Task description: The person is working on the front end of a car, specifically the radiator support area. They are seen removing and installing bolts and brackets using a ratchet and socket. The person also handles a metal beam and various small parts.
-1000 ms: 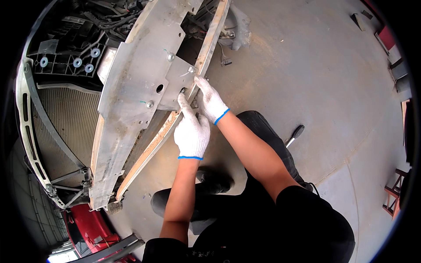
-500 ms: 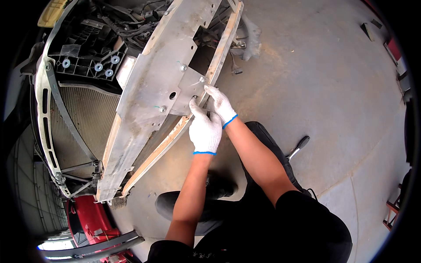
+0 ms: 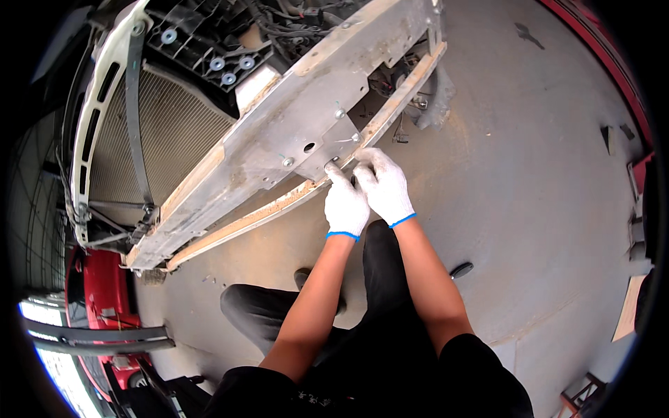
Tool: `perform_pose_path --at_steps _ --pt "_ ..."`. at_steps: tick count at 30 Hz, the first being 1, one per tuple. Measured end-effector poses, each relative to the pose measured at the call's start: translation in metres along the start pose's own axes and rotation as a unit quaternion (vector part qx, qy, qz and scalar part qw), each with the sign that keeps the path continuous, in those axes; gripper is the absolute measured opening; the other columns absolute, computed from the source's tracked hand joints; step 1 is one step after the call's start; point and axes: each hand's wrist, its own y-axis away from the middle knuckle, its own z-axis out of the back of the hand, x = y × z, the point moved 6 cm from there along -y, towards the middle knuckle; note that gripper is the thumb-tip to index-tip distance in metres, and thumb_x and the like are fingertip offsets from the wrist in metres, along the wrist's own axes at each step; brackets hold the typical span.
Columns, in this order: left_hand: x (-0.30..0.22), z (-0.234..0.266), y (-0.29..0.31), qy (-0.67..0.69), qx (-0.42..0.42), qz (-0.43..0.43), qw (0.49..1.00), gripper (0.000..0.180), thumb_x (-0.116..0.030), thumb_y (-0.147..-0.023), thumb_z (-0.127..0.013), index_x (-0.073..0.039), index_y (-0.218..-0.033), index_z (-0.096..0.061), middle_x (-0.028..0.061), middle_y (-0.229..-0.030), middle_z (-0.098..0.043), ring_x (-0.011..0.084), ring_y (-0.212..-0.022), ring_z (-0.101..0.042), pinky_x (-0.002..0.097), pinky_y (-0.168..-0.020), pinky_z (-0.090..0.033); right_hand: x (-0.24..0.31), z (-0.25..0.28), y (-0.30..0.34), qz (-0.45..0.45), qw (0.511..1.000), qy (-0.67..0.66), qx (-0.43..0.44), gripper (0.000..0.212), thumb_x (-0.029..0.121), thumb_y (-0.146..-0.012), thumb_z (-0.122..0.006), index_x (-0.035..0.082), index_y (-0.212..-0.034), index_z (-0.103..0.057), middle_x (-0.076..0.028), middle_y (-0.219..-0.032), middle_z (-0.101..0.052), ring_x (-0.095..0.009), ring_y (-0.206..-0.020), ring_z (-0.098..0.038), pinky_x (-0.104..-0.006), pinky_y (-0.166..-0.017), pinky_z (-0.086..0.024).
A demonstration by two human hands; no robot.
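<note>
My left hand, in a white knit glove with a blue cuff, is closed at the lower edge of a grey metal plate. Its fingertip touches a small bolt end; anything inside the fingers is hidden. Close beside it, my right hand, gloved alike, has its fingers bent together at the edge of the narrow lower rail. Whatever it holds cannot be made out. Above the hands, one bolt and another bolt sit in the plate.
The plate belongs to the stripped front of a vehicle, with a radiator and wiring behind it. A black-handled tool lies on the grey floor by my right arm. A red car stands at the left.
The view has turned and shifted, so the vehicle front sits further right. My right hand has drawn back slightly from the corner bolt; my left stays at the plate's lower edge.
</note>
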Motion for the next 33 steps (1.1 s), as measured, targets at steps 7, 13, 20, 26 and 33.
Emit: perform_pose_path --at_steps 7,13,20,26,33 --pt "0.001 -0.009 0.013 0.364 -0.146 -0.039 0.919 0.053 -0.006 -0.091 -0.052 0.000 -0.141 -0.036 0.0286 -0.115 -0.062 0.0316 -0.100 -0.066 0.0375 -0.088 -0.050 0.009 0.001 -0.024 0.003 0.996 0.070 0.049 0.042 0.008 -0.085 -0.058 0.006 -0.127 -0.057 -0.016 -0.097 -0.066 -0.030 -0.088 -0.065 -0.0398 -0.082 -0.052" --pt "0.034 -0.030 0.036 0.595 0.006 0.201 0.778 0.024 -0.004 -0.089 -0.050 -0.007 -0.113 -0.052 0.0068 -0.079 -0.062 0.0109 -0.053 -0.051 0.0268 -0.047 -0.041 0.040 0.010 -0.065 0.142 0.980 0.136 0.037 0.036 0.004 -0.080 -0.057 0.004 -0.116 -0.061 -0.019 -0.097 -0.064 -0.037 -0.086 -0.062 -0.0449 -0.082 -0.051" --pt "0.093 -0.031 0.042 0.717 0.058 0.274 0.638 0.027 0.002 -0.084 -0.048 -0.007 -0.108 -0.055 0.0073 -0.087 -0.064 0.0120 -0.054 -0.051 0.0262 -0.045 -0.040 0.050 -0.023 -0.002 0.203 0.963 0.171 0.047 0.017 0.004 -0.080 -0.057 0.005 -0.095 -0.066 -0.015 -0.085 -0.065 -0.035 -0.080 -0.065 -0.0441 -0.072 -0.054" --pt "0.082 0.007 0.049 0.506 0.225 0.156 0.818 0.028 -0.004 -0.086 -0.049 -0.003 -0.111 -0.061 0.0057 -0.085 -0.064 0.0100 -0.060 -0.053 0.0251 -0.051 -0.043 0.034 -0.045 0.009 0.186 0.929 0.304 0.103 0.038 0.013 -0.085 -0.061 0.004 -0.122 -0.061 -0.016 -0.088 -0.067 -0.035 -0.074 -0.066 -0.0441 -0.067 -0.055" --pt "0.107 0.007 0.060 0.390 0.309 0.130 0.857 0.030 -0.008 -0.087 -0.050 -0.001 -0.113 -0.062 0.0074 -0.084 -0.067 0.0109 -0.061 -0.054 0.0265 -0.058 -0.047 0.019 -0.051 0.013 0.129 0.871 0.430 0.199 0.053 0.017 -0.083 -0.064 0.003 -0.133 -0.052 -0.014 -0.078 -0.062 -0.033 -0.065 -0.064 -0.0448 -0.061 -0.053"
